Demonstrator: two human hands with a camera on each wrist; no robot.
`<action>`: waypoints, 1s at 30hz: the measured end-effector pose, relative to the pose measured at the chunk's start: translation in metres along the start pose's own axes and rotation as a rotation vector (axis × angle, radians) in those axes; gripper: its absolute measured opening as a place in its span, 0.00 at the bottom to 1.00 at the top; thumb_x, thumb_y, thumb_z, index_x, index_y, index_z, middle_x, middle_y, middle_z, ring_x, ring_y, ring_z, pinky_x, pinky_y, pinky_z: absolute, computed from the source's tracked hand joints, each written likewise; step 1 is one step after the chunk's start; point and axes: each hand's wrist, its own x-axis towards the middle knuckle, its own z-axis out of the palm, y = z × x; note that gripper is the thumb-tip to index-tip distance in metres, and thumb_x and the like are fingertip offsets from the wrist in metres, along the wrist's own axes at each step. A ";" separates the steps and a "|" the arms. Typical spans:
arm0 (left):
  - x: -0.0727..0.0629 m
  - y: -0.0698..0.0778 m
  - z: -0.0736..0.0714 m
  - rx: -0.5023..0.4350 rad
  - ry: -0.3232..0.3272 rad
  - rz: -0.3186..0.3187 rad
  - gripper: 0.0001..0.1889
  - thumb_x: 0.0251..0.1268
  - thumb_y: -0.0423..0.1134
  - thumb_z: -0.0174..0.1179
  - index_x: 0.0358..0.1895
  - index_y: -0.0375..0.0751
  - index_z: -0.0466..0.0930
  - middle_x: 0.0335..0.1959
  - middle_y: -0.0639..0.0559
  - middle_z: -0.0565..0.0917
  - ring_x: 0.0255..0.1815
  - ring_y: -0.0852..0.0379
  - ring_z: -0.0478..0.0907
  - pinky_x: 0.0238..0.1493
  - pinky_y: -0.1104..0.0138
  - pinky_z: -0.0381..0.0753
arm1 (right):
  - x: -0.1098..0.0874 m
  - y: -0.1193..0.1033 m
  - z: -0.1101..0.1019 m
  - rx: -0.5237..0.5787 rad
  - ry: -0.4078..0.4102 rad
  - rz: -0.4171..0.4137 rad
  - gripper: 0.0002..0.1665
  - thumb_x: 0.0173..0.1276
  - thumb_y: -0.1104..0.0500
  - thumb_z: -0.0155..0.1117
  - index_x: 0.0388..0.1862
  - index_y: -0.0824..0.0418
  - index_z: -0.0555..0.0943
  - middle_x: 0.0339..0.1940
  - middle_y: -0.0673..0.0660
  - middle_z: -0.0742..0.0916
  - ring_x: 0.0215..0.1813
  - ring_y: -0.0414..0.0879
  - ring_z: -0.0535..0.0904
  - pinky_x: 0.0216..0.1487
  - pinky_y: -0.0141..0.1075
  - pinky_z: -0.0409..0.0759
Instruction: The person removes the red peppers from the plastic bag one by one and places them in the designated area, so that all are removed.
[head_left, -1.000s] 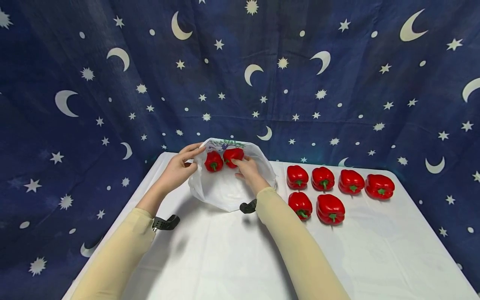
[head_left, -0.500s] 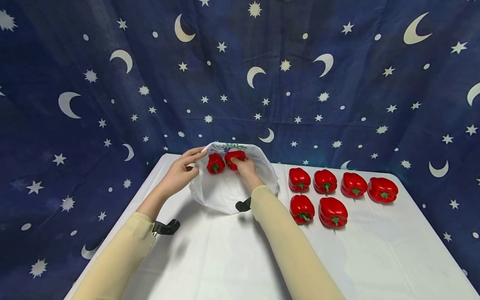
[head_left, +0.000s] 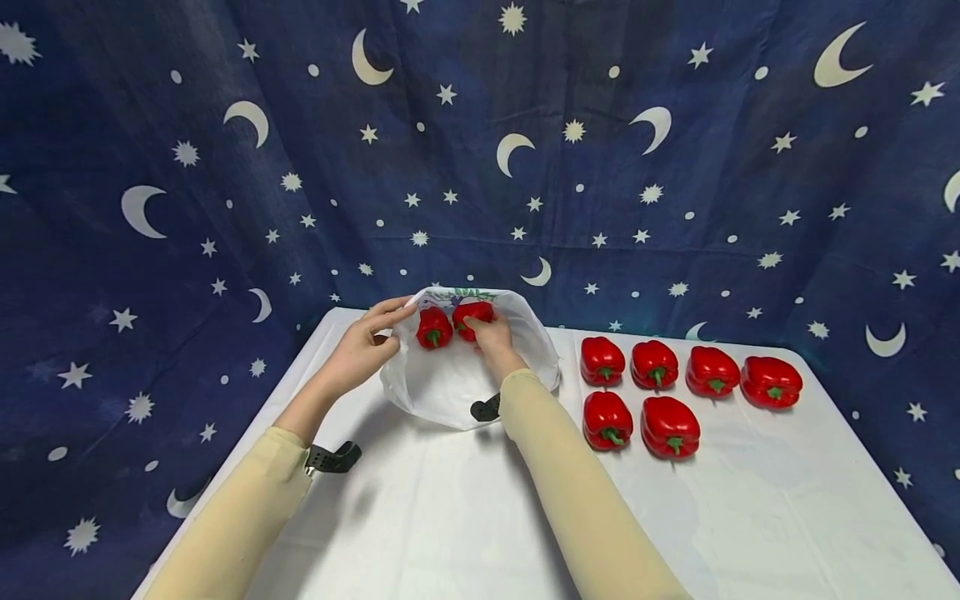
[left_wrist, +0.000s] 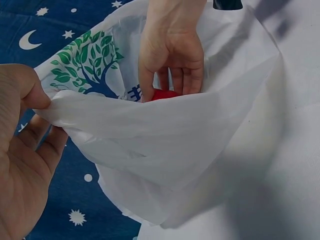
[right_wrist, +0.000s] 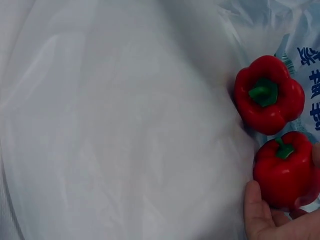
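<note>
A white plastic bag [head_left: 442, 392] lies on its side on the table, its mouth toward me. My left hand [head_left: 358, 354] pinches the left side of the bag's rim between thumb and fingers, best seen in the left wrist view. Deep inside the bag, my right hand [head_left: 495, 340] grips a red bell pepper [right_wrist: 282, 175] with the thumb on one side and fingers on the other. Right beside it in the bag sits a second red bell pepper [right_wrist: 267, 95], green stem facing the opening. The left wrist view shows only a sliver of red beneath the right hand [left_wrist: 175, 57].
Several more red bell peppers stand in two rows right of the bag, the closest being a front-row pepper [head_left: 607, 421]. A white cloth covers the table [head_left: 420, 517]. Behind it hangs a dark blue curtain [head_left: 465, 167] with moons and stars.
The right wrist has shifted slightly left and farther into the bag, with the pepper still in hand. The left hand keeps its hold on the rim. The head view has tilted slightly.
</note>
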 end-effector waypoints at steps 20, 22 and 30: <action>0.003 0.005 0.002 0.022 -0.017 -0.002 0.31 0.71 0.27 0.50 0.75 0.52 0.72 0.75 0.64 0.65 0.72 0.56 0.66 0.55 0.56 0.75 | -0.014 -0.003 -0.042 -0.155 -0.234 0.036 0.36 0.65 0.56 0.67 0.69 0.70 0.72 0.56 0.62 0.82 0.43 0.51 0.80 0.56 0.47 0.81; 0.002 0.004 0.002 0.027 -0.016 -0.005 0.30 0.71 0.27 0.50 0.75 0.49 0.72 0.75 0.64 0.65 0.71 0.56 0.66 0.55 0.56 0.76 | -0.018 -0.003 -0.047 -0.192 -0.279 0.054 0.35 0.65 0.56 0.67 0.68 0.69 0.72 0.54 0.62 0.83 0.41 0.50 0.80 0.55 0.47 0.82; 0.001 0.002 0.003 0.023 -0.028 -0.011 0.30 0.72 0.26 0.50 0.75 0.52 0.72 0.76 0.60 0.65 0.71 0.54 0.66 0.53 0.63 0.75 | -0.031 -0.004 -0.061 -0.231 -0.433 0.137 0.36 0.64 0.59 0.68 0.70 0.68 0.70 0.56 0.63 0.82 0.44 0.52 0.80 0.53 0.49 0.83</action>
